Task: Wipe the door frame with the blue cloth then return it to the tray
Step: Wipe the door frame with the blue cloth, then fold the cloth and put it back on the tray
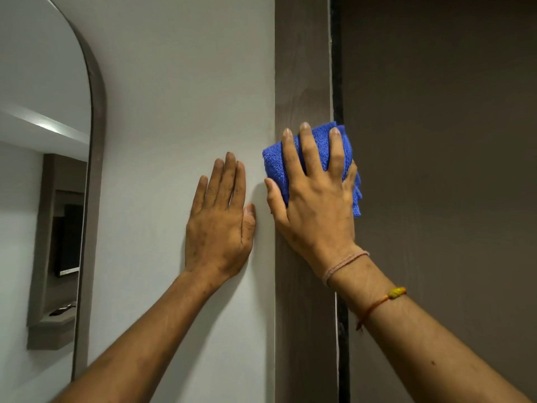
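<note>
From the head camera, the right hand (316,199) lies spread flat over the blue cloth (315,158), pressing it against the brown door frame (302,68); the fingers (337,152) are splayed across the folded cloth rather than curled around it, and the thumb rests at the cloth's left edge, near where the frame meets the pale wall (180,82). The cloth covers the width of the frame at about mid-height in the view, and its right side hangs over the dark gap (337,53) between frame and door (436,141), with a loose corner drooping below the little finger. The left hand (220,219) is open and holds nothing, its palm flat on the wall just beside the frame, fingers together and pointing up, thumb close to the right hand's thumb. Two thread bracelets (345,264) circle the right wrist, one with a yellow bead. At the far left an arched mirror (43,141) with a dark rim reflects a shelf unit.
</note>
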Demonstrator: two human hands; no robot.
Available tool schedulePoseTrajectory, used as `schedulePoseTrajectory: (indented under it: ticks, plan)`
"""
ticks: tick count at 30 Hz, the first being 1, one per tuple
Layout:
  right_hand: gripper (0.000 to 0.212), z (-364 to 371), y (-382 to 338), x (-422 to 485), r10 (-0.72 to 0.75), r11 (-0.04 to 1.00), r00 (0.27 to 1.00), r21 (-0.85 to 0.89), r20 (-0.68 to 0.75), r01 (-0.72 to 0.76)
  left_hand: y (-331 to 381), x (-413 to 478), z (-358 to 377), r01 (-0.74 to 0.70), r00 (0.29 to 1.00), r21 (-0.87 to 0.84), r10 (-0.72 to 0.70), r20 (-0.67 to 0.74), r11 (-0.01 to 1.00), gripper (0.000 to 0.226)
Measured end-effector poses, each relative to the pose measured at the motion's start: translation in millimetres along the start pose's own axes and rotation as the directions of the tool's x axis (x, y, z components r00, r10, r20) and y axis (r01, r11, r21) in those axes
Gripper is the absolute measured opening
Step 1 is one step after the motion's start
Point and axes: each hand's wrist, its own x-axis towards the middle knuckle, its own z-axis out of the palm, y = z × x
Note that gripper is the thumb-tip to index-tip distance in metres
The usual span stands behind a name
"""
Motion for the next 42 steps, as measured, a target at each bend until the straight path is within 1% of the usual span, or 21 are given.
schedulePoseTrajectory:
  ticks: [5,7,10,12,13,14,16,18,21,24,25,26,27,28,30,32,35,37,39,41,42]
  plan:
    - [0.068,5.7,-0.6,-57.4,0.002,1.0,1.0,-0.012,0.017,-0.002,-3.0,-9.0,-4.1,-0.02,0.999,-0.134,0.024,0.027,0.991,0.059]
    - [0.07,3.6,3.9,-90.1,-0.04,0.999,0.997,0.004,0.062,0.04,5.2,-16.4,-12.4,0.029,0.998,-0.253,-0.016,0.056,0.967,0.059]
    - [0.066,-4.8,13.9,-116.7,-0.024,0.983,0.999,0.185,0.048,0.015,27.9,-30.5,-34.2,0.152,0.986,-0.464,-0.165,0.013,0.873,0.049]
    - [0.057,-16.7,17.7,-120.3,0.109,0.927,0.994,0.361,0.007,-0.104,50.8,-41.4,-50.3,0.164,0.973,-0.547,-0.226,-0.047,0.821,0.036]
    - [0.055,-23.7,19.5,-120.5,0.179,0.888,0.984,0.431,0.002,-0.162,64.5,-46.6,-58.2,0.176,0.972,-0.598,-0.235,-0.021,0.782,0.034]
    - [0.055,-30.6,21.7,-121.3,0.226,0.859,0.974,0.473,-0.008,-0.196,79.7,-50.8,-65.8,0.216,0.971,-0.656,-0.231,0.065,0.723,0.036]
    - [0.054,-44.0,28.6,-129.9,0.245,0.854,0.969,0.482,-0.043,-0.194,112.0,-58.6,-76.7,0.36,0.93,-0.713,-0.17,0.325,0.602,0.045]
    - [0.059,-56.5,36.7,-146.2,0.222,0.87,0.973,0.463,-0.064,-0.168,138.4,-66.8,-77.6,0.483,0.859,-0.73,-0.1,0.502,0.484,0.044]
    - [0.078,-80.3,56.8,-176.5,0.266,0.872,0.964,0.427,-0.003,-0.239,171.7,-76.4,-75.9,0.6,0.774,-0.757,0.053,0.631,0.26,0.041]
    - [0.104,-109.1,83.4,-208.5,0.396,0.82,0.906,0.385,0.151,-0.423,205.7,-91.9,-70.9,0.632,0.718,-0.76,0.258,0.647,0.149,0.027]
    - [0.113,-120.6,93.5,-218.7,0.443,0.779,0.867,0.38,0.23,-0.499,215.3,-98.2,-67.7,0.638,0.703,-0.761,0.312,0.639,0.118,0.02]
    - [0.121,-136.0,107.7,-233.0,0.503,0.711,0.802,0.374,0.321,-0.595,229.5,-106.1,-66.0,0.653,0.675,-0.753,0.385,0.629,0.084,0.014]
    - [0.126,-152.2,123.1,-248.2,0.556,0.605,0.72,0.392,0.415,-0.693,244.0,-113.6,-65.1,0.668,0.643,-0.742,0.459,0.613,0.055,0.012]
    - [0.128,-173.5,140.7,-267.7,0.585,0.474,0.638,0.428,0.5,-0.77,263.2,-123.2,-65.7,0.687,0.602,-0.726,0.538,0.59,0.029,0.013]
    - [0.113,-215.0,171.5,-304.3,0.6,0.228,0.543,0.524,0.587,-0.82,300.3,-141.2,-67.9,0.707,0.54,-0.707,0.658,0.524,-0.016,0.014]
    - [0.088,-253.3,199.5,-348.1,0.693,0.076,0.449,0.563,0.564,-0.823,344.4,-158.7,-76.4,0.723,0.483,-0.689,0.755,0.444,-0.058,0.017]
    - [0.048,-311.8,228.8,-407.6,0.841,-0.019,0.293,0.565,0.455,-0.825,422.9,-189.1,-94.3,0.743,0.405,-0.666,0.833,0.376,-0.061,0.022]
    - [0.045,-356.3,249.5,-447.2,0.906,-0.074,0.171,0.541,0.387,-0.837,483.5,-216.5,-109.4,0.792,0.338,-0.608,0.871,0.356,-0.058,0.025]
    - [0.053,-400.4,272.1,-485.9,0.949,-0.119,0.055,0.516,0.31,-0.849,546.6,-249.7,-122.7,0.843,0.269,-0.536,0.897,0.351,-0.043,0.027]
    - [0.059,-432.1,292.8,-521.1,0.97,-0.168,-0.057,0.48,0.237,-0.861,599.9,-282.9,-130.1,0.88,0.211,-0.475,0.902,0.377,-0.008,0.029]
    - [0.059,-449.7,305.8,-543.8,0.974,-0.194,-0.114,0.459,0.197,-0.867,631.6,-304.9,-135.4,0.904,0.163,-0.428,0.907,0.388,0.02,0.029]
